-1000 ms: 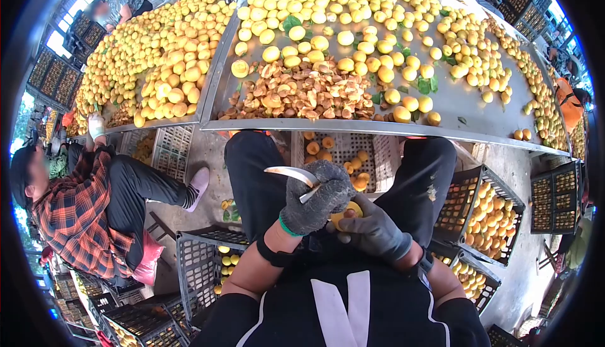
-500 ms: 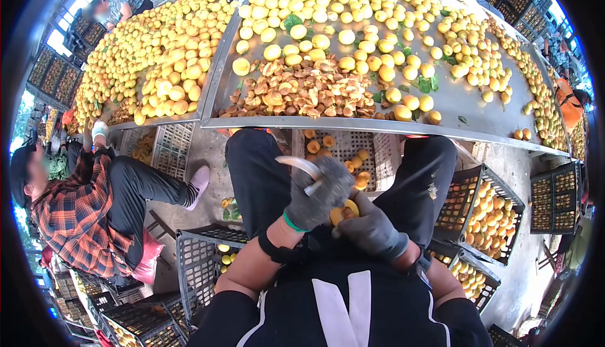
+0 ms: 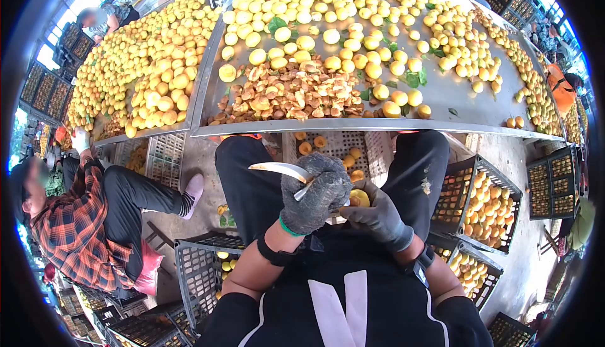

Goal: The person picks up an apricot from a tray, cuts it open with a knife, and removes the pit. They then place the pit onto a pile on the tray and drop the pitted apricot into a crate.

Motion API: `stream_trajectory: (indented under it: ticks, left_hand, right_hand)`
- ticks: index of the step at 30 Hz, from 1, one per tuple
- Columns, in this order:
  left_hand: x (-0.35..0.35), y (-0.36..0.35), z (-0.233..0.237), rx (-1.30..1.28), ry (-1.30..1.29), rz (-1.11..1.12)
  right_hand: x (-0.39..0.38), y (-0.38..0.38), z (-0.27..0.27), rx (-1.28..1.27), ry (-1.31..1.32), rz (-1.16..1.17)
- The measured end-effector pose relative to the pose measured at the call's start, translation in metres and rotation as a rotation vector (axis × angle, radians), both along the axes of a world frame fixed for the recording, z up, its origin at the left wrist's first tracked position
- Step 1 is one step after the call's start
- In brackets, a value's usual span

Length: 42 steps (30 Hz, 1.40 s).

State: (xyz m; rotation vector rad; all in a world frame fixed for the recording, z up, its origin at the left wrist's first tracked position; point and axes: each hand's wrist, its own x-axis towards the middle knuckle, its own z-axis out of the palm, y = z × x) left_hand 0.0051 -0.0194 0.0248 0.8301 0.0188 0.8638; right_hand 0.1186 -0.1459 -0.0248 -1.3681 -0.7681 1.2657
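My left hand (image 3: 315, 193), in a dark grey glove with a green cuff, is closed around a curved knife (image 3: 280, 169). Its long pale end sticks out to the left, and a short metal piece shows just below it. My right hand (image 3: 380, 216), also gloved, grips a yellow apricot (image 3: 360, 198) with the fingers around its side. The knuckles of the left hand are close against the fruit; whether a blade touches it is hidden. Both hands are above my lap, in front of a pale plastic crate (image 3: 376, 158) with several apricots between my knees.
A metal table (image 3: 435, 123) ahead bears many apricots and a heap of brownish cut pieces (image 3: 302, 92). Black crates of fruit (image 3: 488, 211) stand on my right, another black crate (image 3: 201, 271) on my left. A person in a plaid shirt (image 3: 75, 233) sits at the left.
The knife's pale end has swung left and lies flatter. My right hand and the apricot have shifted slightly right and up. The whole view has moved a little.
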Motion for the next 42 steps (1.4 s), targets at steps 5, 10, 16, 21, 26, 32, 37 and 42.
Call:
stream_trajectory:
  ticks: [5, 10, 16, 21, 26, 32, 37, 42]
  left_hand:
    - [-0.001, -0.004, -0.004, -0.040, 0.095, 0.014]
    - [-0.008, 0.001, -0.008, 0.089, 0.143, -0.030]
    - [-0.007, 0.005, -0.006, 0.618, 0.284, 0.090]
    - [-0.007, 0.002, 0.001, -0.048, 0.063, -0.128]
    - [-0.006, 0.001, 0.003, -0.078, 0.013, -0.037]
    - [-0.011, 0.010, -0.001, -0.035, 0.025, -0.079]
    - [-0.005, 0.000, -0.012, -0.116, 0.001, -0.079]
    - [-0.003, 0.006, 0.003, -0.365, -0.006, -0.089]
  right_hand:
    - [-0.003, 0.002, 0.028, -0.199, 0.338, 0.064]
    - [-0.007, -0.001, 0.029, -0.223, 0.410, 0.096]
    - [-0.003, -0.003, 0.036, -0.262, 0.431, 0.223]
    - [-0.001, -0.002, 0.043, -0.259, 0.396, 0.113]
    - [0.001, -0.004, 0.042, -0.208, 0.426, 0.072]
    - [-0.006, -0.003, 0.036, -0.222, 0.405, 0.147]
    - [-0.003, -0.001, 0.038, -0.240, 0.381, 0.187]
    - [-0.010, -0.003, 0.043, -0.049, 0.314, 0.165]
